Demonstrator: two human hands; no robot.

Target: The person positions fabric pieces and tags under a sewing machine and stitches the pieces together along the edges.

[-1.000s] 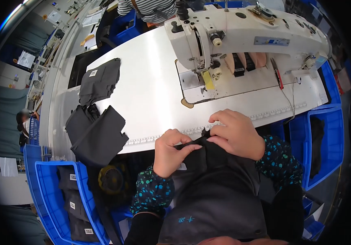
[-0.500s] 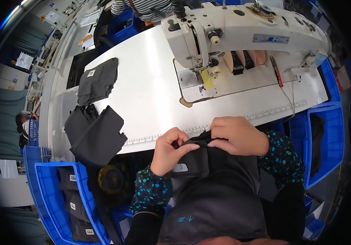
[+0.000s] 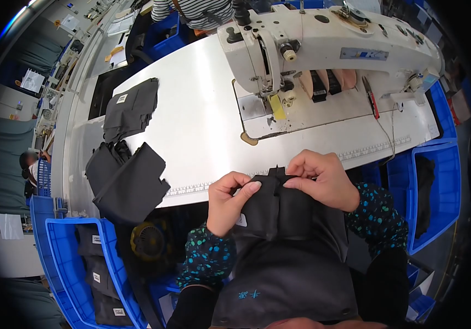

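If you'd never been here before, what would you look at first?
Probably the big white sewing machine at the back of the white table. Then the left hand and right hand, pinching dark cloth at the table's front edge. The bright blue bin at lower left, with dark pieces inside, stands out too.

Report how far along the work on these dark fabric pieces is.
Possibly done: the labelled pieces in the left blue bin, though I can't confirm they're finished. In hand: one dark piece, its upper edge pinched by the left hand and right hand. Probably left: the two dark piles on the white table, upper and lower.
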